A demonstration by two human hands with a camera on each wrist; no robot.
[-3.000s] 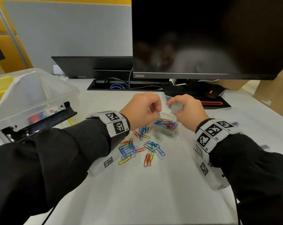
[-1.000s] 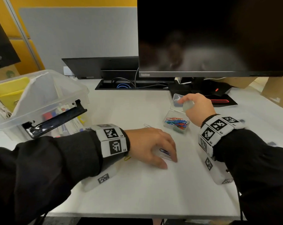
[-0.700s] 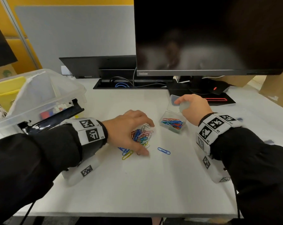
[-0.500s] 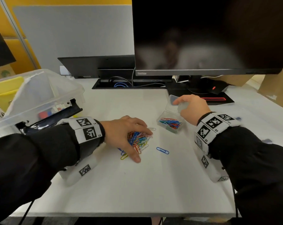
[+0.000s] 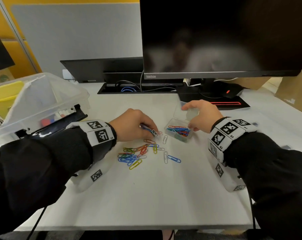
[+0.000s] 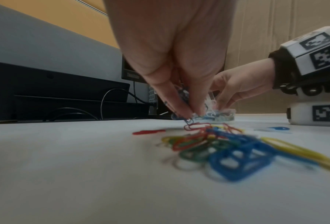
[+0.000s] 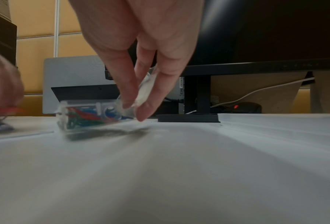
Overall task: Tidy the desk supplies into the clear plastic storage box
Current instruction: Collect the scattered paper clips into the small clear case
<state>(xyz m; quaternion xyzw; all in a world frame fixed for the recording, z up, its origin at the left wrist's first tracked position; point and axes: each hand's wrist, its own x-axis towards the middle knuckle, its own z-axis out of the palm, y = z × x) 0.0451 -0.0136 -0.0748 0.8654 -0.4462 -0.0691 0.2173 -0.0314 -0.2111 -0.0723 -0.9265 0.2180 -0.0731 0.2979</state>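
Loose clips (image 5: 138, 155) are seen scattered on the white bench (image 5: 146, 196) just short of the left fingers (image 5: 151, 130), a yellow one nearest, a blue and a white one lying apart toward the right. A small bunch of clips (image 5: 149, 130) is pinched by the left hand (image 5: 131, 125), the fingertips drawn together low over the bench, as the left wrist view confirms. Just beyond those fingertips, a little to their right, sits the small clear case (image 5: 178, 131), already part filled with coloured clips. Its raised lid (image 5: 186, 111) is held back between the thumb and fingers of the right hand (image 5: 201, 115), the near edge of the case appearing slightly lifted in the right wrist view.

The step in hand is judged to be the transfer of the pinched bunch into the case. It would be done best if the bunch were carried fully over the case rim before being released, with the lid kept well back and the case steadied, since a light case is easily nudged. Tangled clips may trail from the pinch; a slight lift first would be advised. Smaller pinches are likely surer than one large scoop.

Far to the left of the fingers stands the storage box (image 5: 34, 101), its lid tilted open, where the closed case is presumably to be placed afterwards.
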